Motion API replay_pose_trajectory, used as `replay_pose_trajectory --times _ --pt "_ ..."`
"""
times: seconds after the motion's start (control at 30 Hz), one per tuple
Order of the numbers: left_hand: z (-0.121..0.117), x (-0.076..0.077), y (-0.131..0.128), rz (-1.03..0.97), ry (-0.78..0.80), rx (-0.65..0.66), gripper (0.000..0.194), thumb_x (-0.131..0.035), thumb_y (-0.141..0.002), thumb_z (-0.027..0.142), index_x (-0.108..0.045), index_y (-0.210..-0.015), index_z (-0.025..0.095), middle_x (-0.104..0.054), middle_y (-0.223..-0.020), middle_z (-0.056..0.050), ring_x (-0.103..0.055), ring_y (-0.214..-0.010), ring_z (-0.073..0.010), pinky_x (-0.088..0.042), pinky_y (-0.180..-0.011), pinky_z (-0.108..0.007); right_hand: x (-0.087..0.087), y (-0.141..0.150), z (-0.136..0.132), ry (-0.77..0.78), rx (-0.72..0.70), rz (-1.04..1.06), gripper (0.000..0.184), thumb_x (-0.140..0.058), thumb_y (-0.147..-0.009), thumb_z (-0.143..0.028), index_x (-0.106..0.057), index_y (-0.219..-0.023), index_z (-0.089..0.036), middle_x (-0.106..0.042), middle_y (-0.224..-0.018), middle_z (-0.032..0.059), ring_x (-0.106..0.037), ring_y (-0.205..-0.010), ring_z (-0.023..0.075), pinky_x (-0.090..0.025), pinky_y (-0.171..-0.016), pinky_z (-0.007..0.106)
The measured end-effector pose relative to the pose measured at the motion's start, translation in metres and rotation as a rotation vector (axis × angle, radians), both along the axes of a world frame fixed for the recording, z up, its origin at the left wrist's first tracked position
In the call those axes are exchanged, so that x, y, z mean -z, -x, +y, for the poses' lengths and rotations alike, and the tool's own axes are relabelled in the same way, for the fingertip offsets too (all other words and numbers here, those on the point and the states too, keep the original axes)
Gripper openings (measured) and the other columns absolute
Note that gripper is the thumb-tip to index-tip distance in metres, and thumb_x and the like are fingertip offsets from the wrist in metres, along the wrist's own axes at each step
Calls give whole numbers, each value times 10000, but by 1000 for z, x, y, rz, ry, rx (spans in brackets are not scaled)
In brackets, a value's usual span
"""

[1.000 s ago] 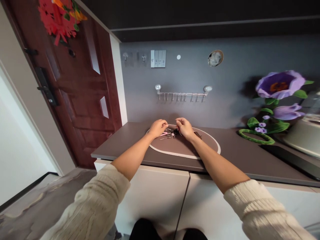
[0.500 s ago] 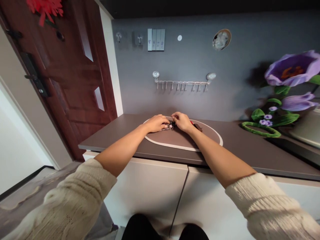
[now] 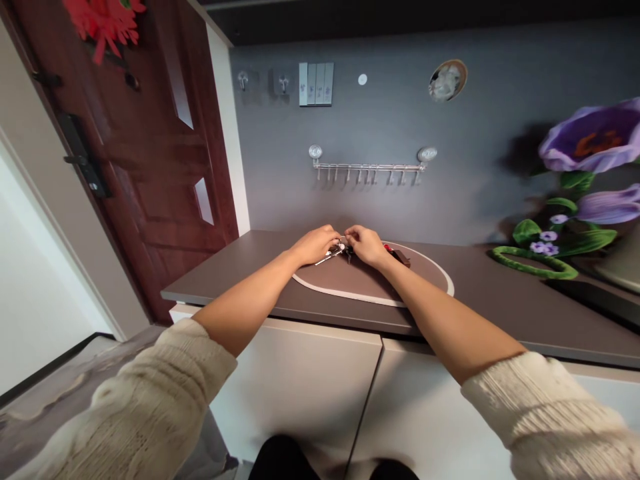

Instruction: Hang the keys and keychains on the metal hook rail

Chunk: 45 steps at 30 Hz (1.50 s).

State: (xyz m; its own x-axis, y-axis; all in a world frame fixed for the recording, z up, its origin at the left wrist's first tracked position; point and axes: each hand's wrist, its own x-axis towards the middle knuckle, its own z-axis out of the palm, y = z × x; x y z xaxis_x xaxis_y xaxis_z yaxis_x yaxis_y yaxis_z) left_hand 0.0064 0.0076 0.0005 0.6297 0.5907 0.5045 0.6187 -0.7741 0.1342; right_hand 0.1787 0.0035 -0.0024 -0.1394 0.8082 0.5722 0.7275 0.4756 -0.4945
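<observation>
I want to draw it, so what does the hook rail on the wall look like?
The hook rail is shiny and looks like glassy plastic or metal; I can't tell which. It has a long, thin, nearly level bar, a round mount at each end and a row of small hooks pointing down. It's fixed to the grey wall, above the mat. Neither hand touches it.

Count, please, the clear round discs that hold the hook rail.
2: the left disc at the left end of the rail, and the right disc at its right end.
</observation>
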Motion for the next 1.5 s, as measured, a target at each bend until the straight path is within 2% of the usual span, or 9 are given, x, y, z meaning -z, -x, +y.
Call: replay_pose_trajectory --times 0.2,0.33,0.47,0.67,0.87,0.97,1.13,1.33,1.5 --pt "-1 -5 3 -86 -75 -124 322 -327 -877 254 -583 -1062 196 -546 -1021 -70 -523 -918 -171 -396 -833 -278 -1 2 -1 -34 -18 53 153 -485 -772 -173 -585 -888 -181 -614 -775 41 -542 -727 140 -401 -752 280" --pt "-2 -8 3 -167 -83 -166 305 -351 -869 247 -592 -1050 204 -551 -1011 -65 -522 -915 -166 -398 -824 -266 -6 7 -9 -86 -71 81 115 -488 -759 -218 -569 -837 -194 -605 -770 21 -521 -700 131 -400 -714 269" --pt "-4 -9 3 -186 -114 -172 292 -357 -870 261 -612 -1000 205 -552 -956 -60 -529 -881 -161 -402 -789 -253 -11 11 -18 -74 -135 84 95 -486 -757 -251 -553 -789 -191 -591 -756 8 -500 -664 119 -394 -680 255" --pt "-6 -9 2 -243 -121 -167 281 -373 -870 285 -620 -986 216 -554 -962 -59 -537 -879 -162 -403 -783 -253 -11 13 -18 -92 -165 12 123 -496 -771 -282 -570 -770 -183 -566 -803 23 -495 -721 127 -385 -708 257" --pt "-6 -10 2 -226 -133 -204 300 -360 -878 273 -589 -1061 213 -578 -1014 -64 -539 -921 -165 -401 -827 -261 -8 10 -12 -178 -149 -43 131 -486 -797 -273 -585 -791 -188 -556 -788 32 -490 -728 137 -383 -710 261" --pt "-6 -11 2 -235 -137 -209 311 -357 -881 263 -556 -1112 202 -586 -1056 -75 -541 -947 -177 -399 -844 -275 -9 9 -10 -215 -133 -19 141 -470 -812 -272 -589 -809 -196 -568 -798 41 -499 -752 149 -386 -717 265" --pt "-5 -10 2 -247 -140 -163 304 -347 -883 257 -563 -1085 187 -614 -1048 -89 -545 -975 -213 -398 -851 -314 -13 7 -8 -260 -108 54 141 -454 -815 -254 -573 -777 -189 -580 -810 52 -510 -798 161 -381 -756 276" --pt "-3 -8 0 -288 -94 -123 275 -374 -863 230 -560 -1065 216 -623 -1044 -61 -547 -980 -196 -397 -850 -295 -12 7 -9 -187 -153 200 148 -435 -813 -289 -533 -760 -191 -569 -764 29 -499 -731 144 -386 -724 270" --pt "-6 -7 -1 -303 -4 -97 266 -391 -849 242 -529 -1075 215 -650 -908 -41 -569 -877 -181 -410 -779 -274 -8 8 -4 -69 -239 387 153 -466 -787 -325 -523 -776 -183 -523 -685 -3 -476 -632 113 -393 -639 245"
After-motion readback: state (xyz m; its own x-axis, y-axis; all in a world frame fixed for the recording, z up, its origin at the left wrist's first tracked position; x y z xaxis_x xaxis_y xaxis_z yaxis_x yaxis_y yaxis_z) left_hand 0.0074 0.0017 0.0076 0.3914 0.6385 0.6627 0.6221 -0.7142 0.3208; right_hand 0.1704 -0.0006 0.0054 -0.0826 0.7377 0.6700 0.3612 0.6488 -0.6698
